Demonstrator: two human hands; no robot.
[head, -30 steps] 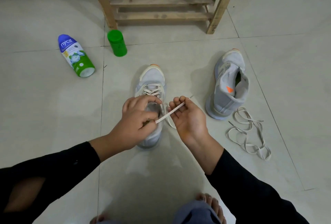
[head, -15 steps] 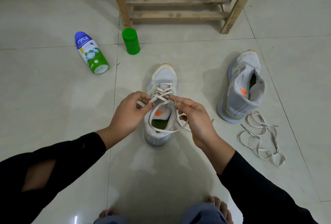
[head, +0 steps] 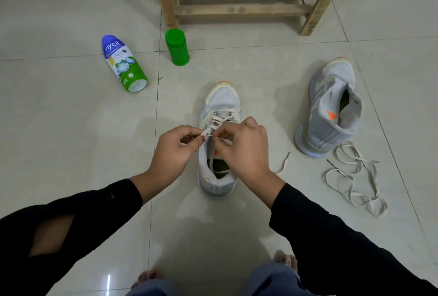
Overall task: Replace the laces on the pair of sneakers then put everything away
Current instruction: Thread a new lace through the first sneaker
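Over the near sneaker (head: pixel 220 104), left hand (head: pixel 170 153) and right hand (head: pixel 244 151) knuckles-up, fingers curled, pinching its lace (head: pixel 219 122)

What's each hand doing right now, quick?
Left hand: closed, pinching the lace over the sneaker.
Right hand: closed, pinching the same lace right beside it.

A bottle (head: pixel 123 63) is lying on its side and showing the brand "nycil" in white letters across its blue upper end. Smaller print is running below that on the white and green label, too fine to read from here. The unlaced sneaker (head: pixel 329 106) is showing an orange mark with no letters.
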